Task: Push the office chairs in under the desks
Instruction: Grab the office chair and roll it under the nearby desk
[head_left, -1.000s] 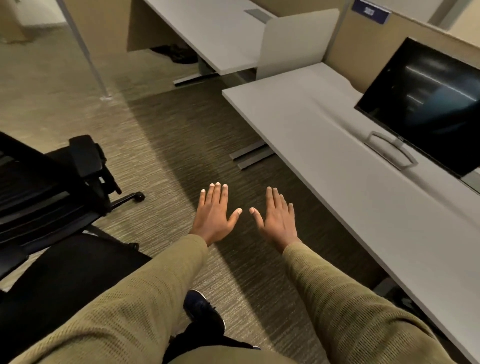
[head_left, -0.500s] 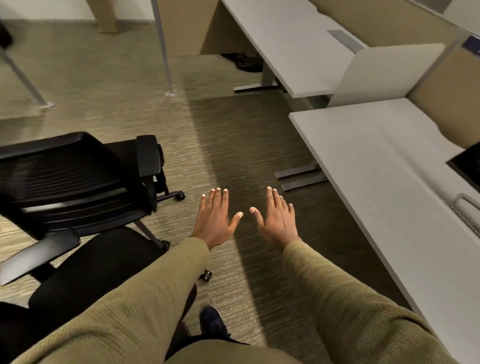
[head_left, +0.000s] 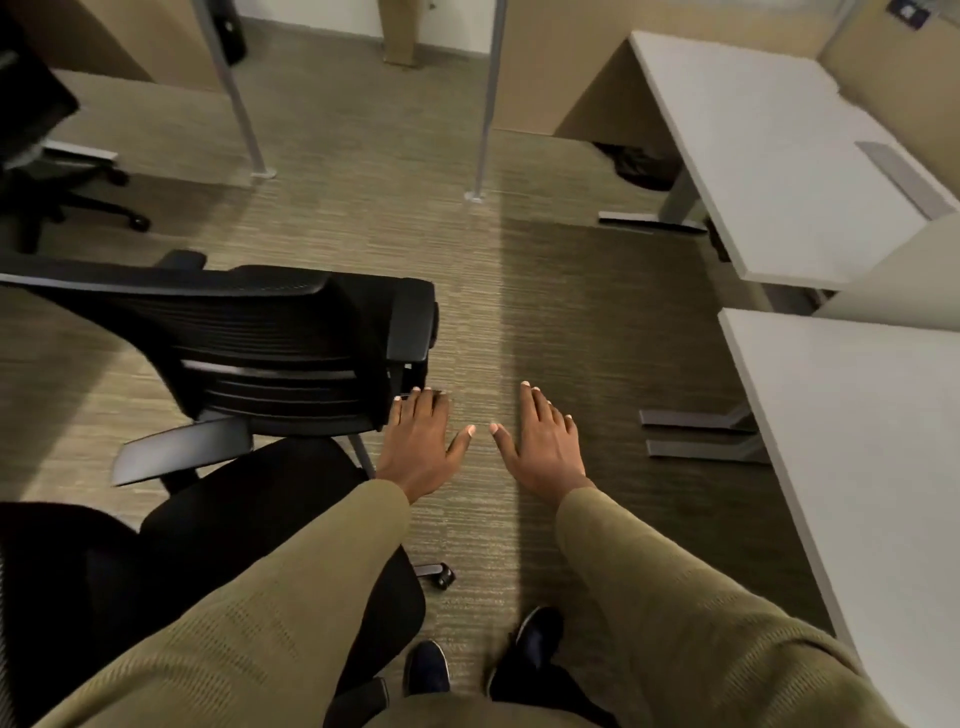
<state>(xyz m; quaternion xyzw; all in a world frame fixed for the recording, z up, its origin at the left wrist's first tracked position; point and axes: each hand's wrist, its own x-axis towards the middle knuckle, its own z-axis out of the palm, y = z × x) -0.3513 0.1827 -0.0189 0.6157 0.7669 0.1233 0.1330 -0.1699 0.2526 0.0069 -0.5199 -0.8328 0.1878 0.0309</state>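
Observation:
A black office chair (head_left: 270, 338) with a mesh back and padded armrests stands on the carpet at the left, out from the desks. My left hand (head_left: 422, 444) is stretched forward, palm down, fingers straight, its fingertips close to the chair's right armrest post; I cannot tell whether they touch it. My right hand (head_left: 545, 441) hovers flat over the carpet, holding nothing. A white desk (head_left: 857, 441) runs along the right side. A second white desk (head_left: 753, 156) stands behind it.
Another black chair (head_left: 36, 130) sits at the far left by a tan desk (head_left: 140, 124). Two grey metal poles (head_left: 485, 104) stand on the floor ahead. Grey desk feet (head_left: 696, 431) lie on the carpet to the right. My dark shoes (head_left: 535, 634) are below.
My view has swung left; the monitor has left the frame and the black chair now sits near the middle. Both hands stay flat and spread, the left now beside the chair's armrest.

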